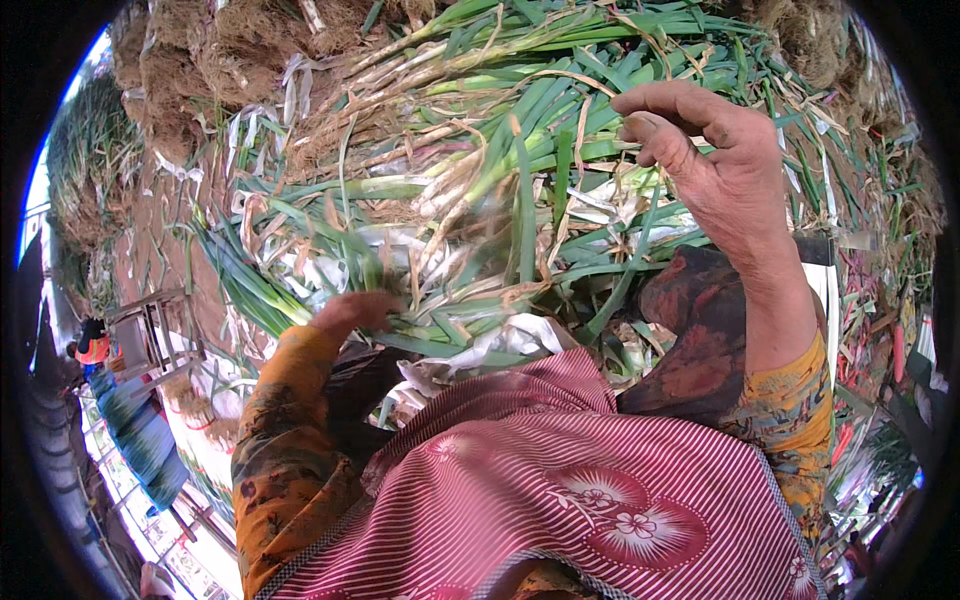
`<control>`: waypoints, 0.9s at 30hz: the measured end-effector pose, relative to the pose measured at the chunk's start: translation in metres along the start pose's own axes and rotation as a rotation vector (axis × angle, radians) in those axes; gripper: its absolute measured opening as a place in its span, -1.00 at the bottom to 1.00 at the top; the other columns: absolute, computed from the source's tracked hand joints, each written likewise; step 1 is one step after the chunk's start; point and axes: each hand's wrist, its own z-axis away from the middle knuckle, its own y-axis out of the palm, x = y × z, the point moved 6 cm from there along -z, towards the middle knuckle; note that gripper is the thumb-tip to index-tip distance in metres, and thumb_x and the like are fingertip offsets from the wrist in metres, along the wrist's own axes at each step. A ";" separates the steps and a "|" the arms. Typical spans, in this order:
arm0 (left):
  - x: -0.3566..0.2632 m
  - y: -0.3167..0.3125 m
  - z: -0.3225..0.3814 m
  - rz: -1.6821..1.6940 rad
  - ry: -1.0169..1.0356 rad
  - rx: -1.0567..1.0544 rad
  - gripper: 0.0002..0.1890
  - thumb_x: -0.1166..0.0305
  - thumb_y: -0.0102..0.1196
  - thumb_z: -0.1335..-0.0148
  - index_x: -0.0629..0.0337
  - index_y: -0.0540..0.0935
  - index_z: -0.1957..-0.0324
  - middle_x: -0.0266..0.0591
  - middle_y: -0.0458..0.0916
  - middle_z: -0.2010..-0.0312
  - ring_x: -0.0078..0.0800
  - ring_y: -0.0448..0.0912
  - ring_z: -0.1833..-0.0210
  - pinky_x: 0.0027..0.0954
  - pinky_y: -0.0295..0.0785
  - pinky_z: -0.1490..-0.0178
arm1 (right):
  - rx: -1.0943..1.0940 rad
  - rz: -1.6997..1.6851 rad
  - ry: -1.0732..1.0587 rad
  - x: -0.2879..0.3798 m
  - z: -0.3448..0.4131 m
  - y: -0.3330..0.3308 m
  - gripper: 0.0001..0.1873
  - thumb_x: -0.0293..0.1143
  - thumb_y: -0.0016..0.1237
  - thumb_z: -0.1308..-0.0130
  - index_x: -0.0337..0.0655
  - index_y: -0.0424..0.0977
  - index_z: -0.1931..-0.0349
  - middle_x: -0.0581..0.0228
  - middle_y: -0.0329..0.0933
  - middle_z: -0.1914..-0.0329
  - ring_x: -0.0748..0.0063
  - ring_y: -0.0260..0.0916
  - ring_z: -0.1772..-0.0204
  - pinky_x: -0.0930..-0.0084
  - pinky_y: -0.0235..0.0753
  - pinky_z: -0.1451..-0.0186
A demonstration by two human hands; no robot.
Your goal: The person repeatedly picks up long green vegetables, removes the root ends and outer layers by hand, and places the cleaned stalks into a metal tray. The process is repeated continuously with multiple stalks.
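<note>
My right hand [709, 150] is raised over the heap of leeks or large green onions [525, 142], its thumb and fingers curled with a gap between them. Nothing shows plainly in its grasp; a dry yellow leaf [574, 77] runs up to its fingertips. My left hand [356, 311] is blurred and low among green leaves, near a bundle of green stalks [259, 281] at its left. Whether it grips any of them is hidden by blur. In the middle lie pale stalk ends [442, 199] with loose, dried outer skins.
A red striped apron [525, 465] covers my lap, with stripped white skins [517, 337] before it. Root-covered bundles [202, 67] are stacked at the back left. A metal-framed stool or rack [150, 337] stands left, and a person in an orange vest [92, 349] is beyond.
</note>
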 end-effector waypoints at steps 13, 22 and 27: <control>0.015 -0.143 -0.111 0.332 -0.540 -0.951 -0.51 0.20 0.20 -0.01 0.25 0.50 0.02 0.21 0.49 0.02 0.05 0.45 -0.06 -0.08 0.36 -0.11 | 0.053 0.139 0.084 -0.012 0.005 -0.009 -0.86 -0.49 0.03 -0.19 -0.34 0.56 0.26 0.26 0.58 0.45 0.57 0.49 0.46 0.66 0.49 0.40; -0.040 -0.200 0.017 0.194 -0.606 -0.939 -0.55 0.26 0.12 -0.08 0.07 0.49 -0.06 0.10 0.59 0.17 0.02 0.53 0.05 -0.11 0.40 -0.02 | -0.059 0.054 -0.027 -0.010 0.007 -0.022 -0.83 -0.33 0.05 -0.13 -0.22 0.58 0.34 0.08 0.54 0.51 0.13 0.51 0.48 0.38 0.46 0.39; -0.146 -0.329 0.240 -0.585 -0.587 -1.251 -0.70 0.45 0.18 0.03 0.00 0.58 0.16 -0.13 0.60 0.30 -0.08 0.55 0.22 -0.15 0.41 0.15 | -0.114 0.048 -0.038 -0.018 0.002 -0.029 -0.81 -0.29 0.00 -0.13 -0.20 0.58 0.37 0.05 0.54 0.46 0.04 0.50 0.38 0.28 0.47 0.31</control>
